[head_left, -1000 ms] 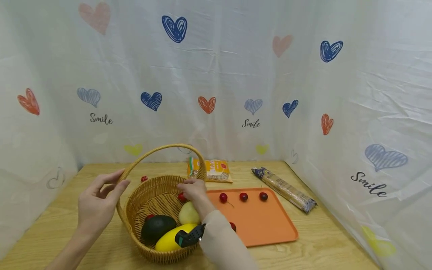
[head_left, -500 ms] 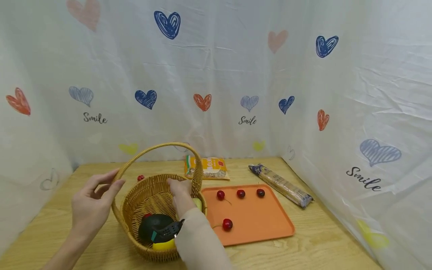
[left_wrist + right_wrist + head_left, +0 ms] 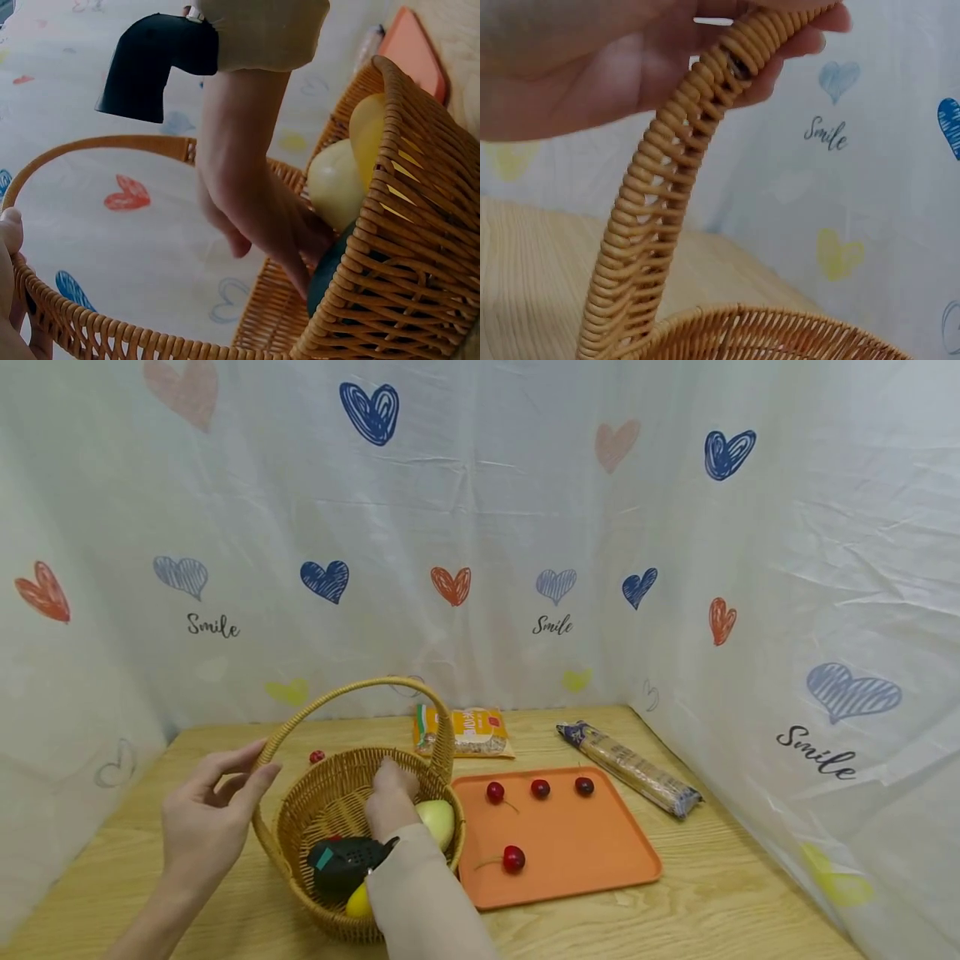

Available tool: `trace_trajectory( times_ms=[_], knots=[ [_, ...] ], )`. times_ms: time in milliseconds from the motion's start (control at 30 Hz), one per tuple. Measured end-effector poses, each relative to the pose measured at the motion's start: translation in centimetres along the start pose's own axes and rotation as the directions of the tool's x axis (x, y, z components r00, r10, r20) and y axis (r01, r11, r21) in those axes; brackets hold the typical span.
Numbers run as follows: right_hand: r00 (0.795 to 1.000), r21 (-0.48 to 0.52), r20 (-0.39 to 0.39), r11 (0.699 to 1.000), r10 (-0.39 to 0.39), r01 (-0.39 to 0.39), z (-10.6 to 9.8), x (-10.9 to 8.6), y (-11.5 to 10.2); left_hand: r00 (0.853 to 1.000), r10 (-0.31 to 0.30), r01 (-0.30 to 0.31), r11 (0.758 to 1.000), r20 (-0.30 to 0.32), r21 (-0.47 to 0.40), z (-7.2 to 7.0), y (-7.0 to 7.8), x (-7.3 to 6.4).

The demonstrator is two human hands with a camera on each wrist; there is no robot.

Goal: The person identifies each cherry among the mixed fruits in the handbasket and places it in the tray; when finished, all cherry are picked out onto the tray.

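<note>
My left hand [image 3: 213, 810] grips the left side of the wicker basket's [image 3: 360, 760] arched handle, thumb on the near side. The right wrist view shows its fingers curled round the handle [image 3: 652, 202]. My right hand [image 3: 393, 793] reaches down inside the basket; in the left wrist view its fingers [image 3: 289, 259] point down beside a dark green fruit [image 3: 321, 277], fingertips partly hidden. What they hold, if anything, cannot be seen. A pale yellow-green round fruit [image 3: 437, 821], a yellow fruit [image 3: 358, 903] and a small red thing [image 3: 335, 838] also lie in the basket.
Right of the basket, an orange tray [image 3: 577, 843] bears several cherries [image 3: 513, 859]. Behind stand an orange food packet [image 3: 480, 732] and, at the right, a long clear packet [image 3: 630, 768]. A small red fruit [image 3: 317, 757] lies behind the basket; a heart-print curtain [image 3: 465, 527] surrounds the table.
My right hand has moved left and deeper into the basket, away from its right rim. The left hand keeps its grip on the handle. The camera view has shifted slightly.
</note>
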State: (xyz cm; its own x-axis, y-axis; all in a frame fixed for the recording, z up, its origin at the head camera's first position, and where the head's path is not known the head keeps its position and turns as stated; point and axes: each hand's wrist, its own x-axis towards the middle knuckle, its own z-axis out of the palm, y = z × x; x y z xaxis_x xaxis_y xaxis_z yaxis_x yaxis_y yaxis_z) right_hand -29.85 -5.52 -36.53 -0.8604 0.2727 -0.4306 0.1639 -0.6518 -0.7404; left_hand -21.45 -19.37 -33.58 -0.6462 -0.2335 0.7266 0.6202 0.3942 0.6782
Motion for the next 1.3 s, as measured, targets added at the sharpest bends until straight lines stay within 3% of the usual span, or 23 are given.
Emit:
trace_trajectory(
  times_ms=[200,433,633,800,900,967,1133,1300],
  knots=[
    [1.000,0.036,0.000,0.999,-0.005,0.005,-0.3,0.8,0.4,1.000,0.009,-0.009,1.000,0.011,-0.016,-0.2,-0.1,0.0],
    [1.000,-0.058,0.002,0.998,0.022,-0.022,-0.5,1.4,1.5,1.000,0.006,-0.006,0.998,0.009,-0.055,-0.3,-0.3,-0.2],
    [0.999,0.018,-0.017,0.999,0.028,-0.028,-0.3,1.9,2.3,1.000,-0.014,0.015,0.998,0.005,-0.060,-0.3,-0.3,-0.5],
    [0.999,0.026,-0.044,0.999,0.030,-0.029,0.4,2.2,2.2,1.000,0.017,-0.017,0.999,0.007,-0.050,-0.3,-0.2,-0.2],
    [0.998,-0.028,-0.061,1.000,0.012,-0.014,0.8,2.4,2.0,0.999,0.035,-0.034,0.997,0.022,-0.065,-0.1,-0.2,0.1],
    [0.998,-0.114,-0.068,0.993,-0.007,-0.001,0.8,2.6,1.8,0.998,0.049,-0.047,0.996,0.028,-0.081,0.0,-0.1,0.2],
    [0.996,-0.319,-0.081,0.948,-0.039,0.011,0.9,2.9,1.7,0.998,0.062,-0.059,0.994,0.030,-0.097,0.1,-0.1,0.3],
    [0.995,-0.358,-0.094,0.934,-0.044,0.007,0.9,3.1,2.3,0.998,0.058,-0.055,0.993,0.035,-0.101,0.0,-0.3,0.1]
  ],
)
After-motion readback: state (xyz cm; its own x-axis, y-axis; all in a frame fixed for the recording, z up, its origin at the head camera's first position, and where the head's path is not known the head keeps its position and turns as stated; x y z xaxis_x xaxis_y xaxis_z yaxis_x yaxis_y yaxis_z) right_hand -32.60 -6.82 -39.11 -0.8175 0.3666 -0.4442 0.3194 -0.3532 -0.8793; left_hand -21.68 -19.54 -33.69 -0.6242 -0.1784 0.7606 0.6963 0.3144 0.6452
